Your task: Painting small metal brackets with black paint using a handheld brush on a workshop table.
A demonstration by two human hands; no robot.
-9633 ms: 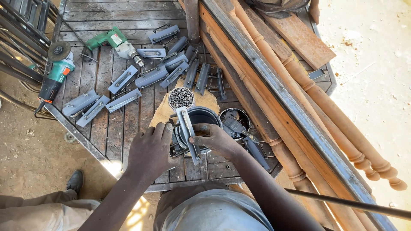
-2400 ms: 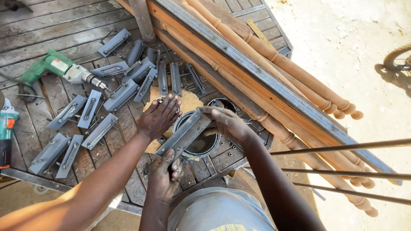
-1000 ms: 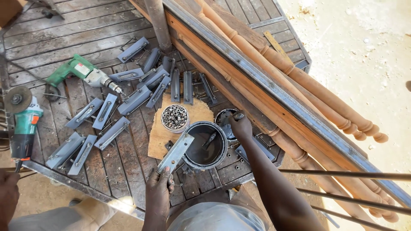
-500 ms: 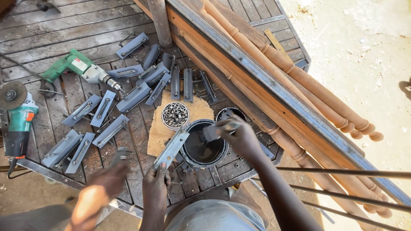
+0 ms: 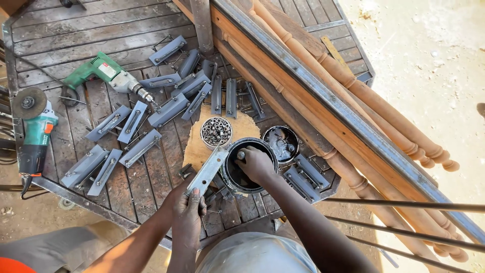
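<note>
Left hand (image 5: 188, 215) grips metal bracket (image 5: 208, 171) beside paint can (image 5: 248, 166).

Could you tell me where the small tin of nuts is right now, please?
In the head view, the tin of nuts stands mid-table on a brown board, just up-left of the black paint can and right of the green drill.

The metal bracket (image 5: 208, 171) is pale grey, and the paint can (image 5: 249, 165) glistens black inside (its lid (image 5: 281, 142) too). A green drill (image 5: 103, 76) and a teal, orange-marked grinder (image 5: 35, 132) lie on weathered grey-brown planks (image 5: 91, 23), beside reddish-orange turned posts (image 5: 353, 86).
</note>
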